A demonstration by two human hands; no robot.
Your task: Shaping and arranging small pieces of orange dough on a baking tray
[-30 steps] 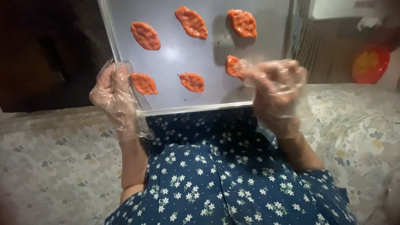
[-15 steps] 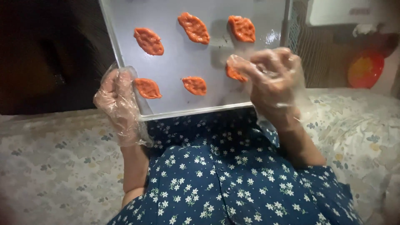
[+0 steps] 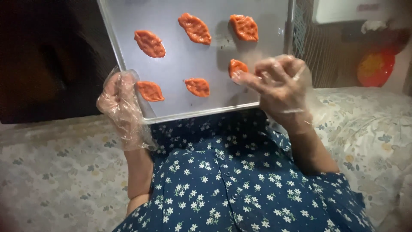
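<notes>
A flat metal tray (image 3: 189,56) lies in front of me with several orange leaf-shaped dough pieces on it. My left hand (image 3: 121,107), in a clear plastic glove, grips the tray's near left edge beside one orange piece (image 3: 149,91). My right hand (image 3: 279,86), also gloved, hovers over the tray's near right corner. Its fingertips touch an orange piece (image 3: 237,67) that it partly hides. Other pieces lie at the near middle (image 3: 198,87), far left (image 3: 149,43), far middle (image 3: 195,28) and far right (image 3: 243,27).
My dark blue floral dress (image 3: 231,180) fills the lower middle. A pale flower-patterned mat (image 3: 51,172) covers the floor on both sides. A metal rack (image 3: 302,30) and a red and yellow round object (image 3: 375,68) stand at the right. Dark space lies at the left.
My right hand has drawn back a little toward the tray's right edge, fingers curled on the near right piece. The left hand keeps its hold on the tray.
</notes>
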